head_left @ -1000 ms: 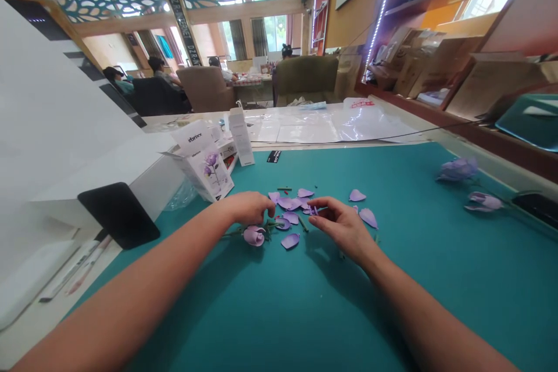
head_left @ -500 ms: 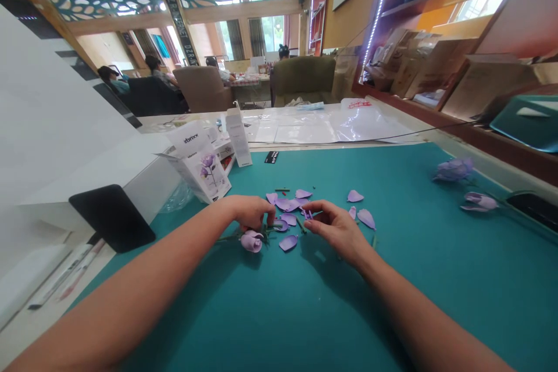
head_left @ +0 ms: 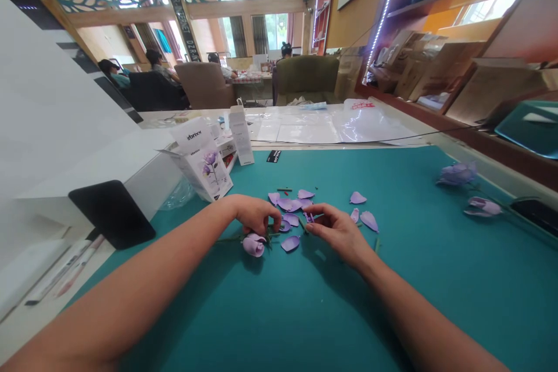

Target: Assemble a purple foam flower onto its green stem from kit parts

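Both my hands rest on a teal mat (head_left: 392, 279) among loose purple petal pieces (head_left: 296, 204). My left hand (head_left: 255, 214) is curled, fingertips pressed down onto a petal by a thin green stem (head_left: 231, 239) that ends in a purple flower bud (head_left: 253, 244) just in front of it. My right hand (head_left: 337, 228) pinches a small purple piece (head_left: 309, 217) between thumb and forefinger. Two more petals (head_left: 368, 220) lie right of that hand.
An opened white flower-kit box (head_left: 204, 165) and a narrow white carton (head_left: 241, 135) stand at the mat's far left. A black phone-like slab (head_left: 112, 213) leans at the left. Two finished purple flowers (head_left: 458, 174) lie at the right edge. People sit at a far table.
My left hand has curled and drawn back a little onto the petal near the bud. My right hand has moved slightly left, still pinching the small purple piece.
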The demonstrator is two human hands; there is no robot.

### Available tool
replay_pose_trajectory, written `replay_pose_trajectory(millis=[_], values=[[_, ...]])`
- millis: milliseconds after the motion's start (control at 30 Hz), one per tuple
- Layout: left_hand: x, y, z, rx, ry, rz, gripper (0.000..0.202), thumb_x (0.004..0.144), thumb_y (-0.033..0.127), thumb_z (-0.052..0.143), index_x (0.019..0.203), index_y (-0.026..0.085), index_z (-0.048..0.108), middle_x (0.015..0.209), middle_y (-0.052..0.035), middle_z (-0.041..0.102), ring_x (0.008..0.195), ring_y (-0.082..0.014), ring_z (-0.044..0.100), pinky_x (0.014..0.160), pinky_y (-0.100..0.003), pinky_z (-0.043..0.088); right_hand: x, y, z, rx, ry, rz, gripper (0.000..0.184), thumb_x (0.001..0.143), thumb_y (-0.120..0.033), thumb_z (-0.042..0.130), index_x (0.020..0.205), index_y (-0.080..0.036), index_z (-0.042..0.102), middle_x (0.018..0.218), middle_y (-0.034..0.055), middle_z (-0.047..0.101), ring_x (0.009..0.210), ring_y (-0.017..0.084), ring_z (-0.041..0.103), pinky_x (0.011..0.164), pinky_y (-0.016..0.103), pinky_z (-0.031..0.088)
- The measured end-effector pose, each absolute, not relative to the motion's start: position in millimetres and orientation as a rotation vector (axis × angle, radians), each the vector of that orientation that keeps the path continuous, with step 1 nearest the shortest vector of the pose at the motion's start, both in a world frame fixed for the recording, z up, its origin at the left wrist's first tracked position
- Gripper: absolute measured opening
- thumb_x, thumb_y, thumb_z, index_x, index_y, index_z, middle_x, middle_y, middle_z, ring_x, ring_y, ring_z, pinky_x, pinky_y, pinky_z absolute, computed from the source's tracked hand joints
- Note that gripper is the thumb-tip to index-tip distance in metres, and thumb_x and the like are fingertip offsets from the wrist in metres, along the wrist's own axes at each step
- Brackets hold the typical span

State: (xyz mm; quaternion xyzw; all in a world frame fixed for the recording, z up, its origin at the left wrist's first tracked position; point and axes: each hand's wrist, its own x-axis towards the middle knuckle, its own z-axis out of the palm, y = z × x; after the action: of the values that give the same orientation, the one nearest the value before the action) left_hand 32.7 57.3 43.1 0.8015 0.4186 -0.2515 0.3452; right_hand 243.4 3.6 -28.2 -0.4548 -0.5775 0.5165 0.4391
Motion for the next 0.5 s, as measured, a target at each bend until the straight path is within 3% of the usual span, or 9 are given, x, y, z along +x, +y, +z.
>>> replay_pose_trajectory(millis=[233,500], values=[[34,48,43,2.167,1.108,-0.537,0.034,0.068,0.020,0.059,0.101,0.021,0.063,0.085,-0.0007,0.067,0.066,-0.0141,0.059,0.053,-0.020,0.043,241,4,-29,-1.068,-1.401,1.363,0.031,0.061,-0.029,0.074,0.091,-0.020,0.068,0.076,0.0000,0.061,0.059,0.011,0.048,0.056,0.026,0.038],[40,21,56,2.416,1.261,-0.139,0.033,0.072,0.014,0.055,0.100,0.026,0.068,0.087,0.0009,0.070,0.076,-0.0147,0.062,0.058,-0.020,0.040,239,6,-20,-1.051,-1.353,1.467,0.032,0.058,-0.027,0.079,0.088,-0.020,0.068,0.076,-0.0012,0.063,0.064,0.011,0.052,0.062,0.027,0.043]])
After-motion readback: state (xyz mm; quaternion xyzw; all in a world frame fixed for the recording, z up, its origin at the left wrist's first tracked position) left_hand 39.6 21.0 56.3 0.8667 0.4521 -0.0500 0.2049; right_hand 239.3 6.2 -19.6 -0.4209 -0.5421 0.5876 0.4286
